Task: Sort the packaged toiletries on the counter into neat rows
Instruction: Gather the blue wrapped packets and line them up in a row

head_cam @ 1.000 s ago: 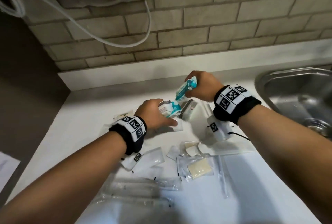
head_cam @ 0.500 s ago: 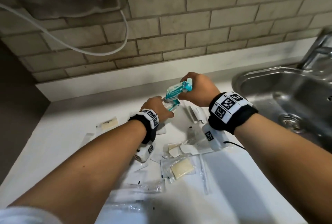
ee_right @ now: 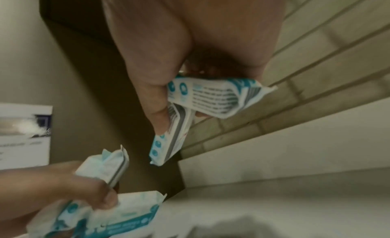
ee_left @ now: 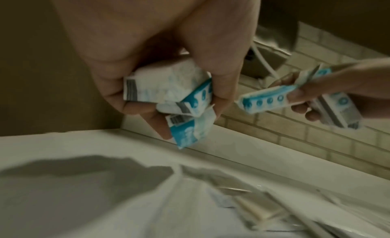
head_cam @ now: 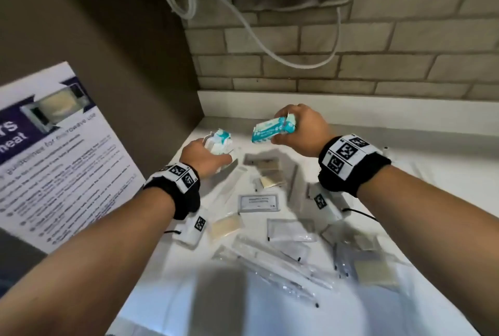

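Observation:
My left hand (head_cam: 208, 155) grips a bunch of teal-and-white wipe packets (head_cam: 220, 141) above the counter's far left corner; in the left wrist view these packets (ee_left: 173, 94) sit pinched between thumb and fingers. My right hand (head_cam: 299, 130) holds two more teal-and-white packets (head_cam: 272, 130), lifted above the counter; in the right wrist view those packets (ee_right: 209, 98) cross each other in its grip. Below both hands, several clear-wrapped toiletries (head_cam: 272, 244) lie scattered on the white counter (head_cam: 432, 173).
A brown side wall (head_cam: 129, 66) with a leaning printed poster (head_cam: 54, 152) closes the left. The brick back wall (head_cam: 351, 66) carries a white hose (head_cam: 243, 17). A white sachet (head_cam: 258, 202) and tan soap bars (head_cam: 225, 226) lie among the wrappers.
The view swung left, so the sink has left the picture and the poster has come in. Both hands rose off the counter and moved apart, each keeping its teal packets.

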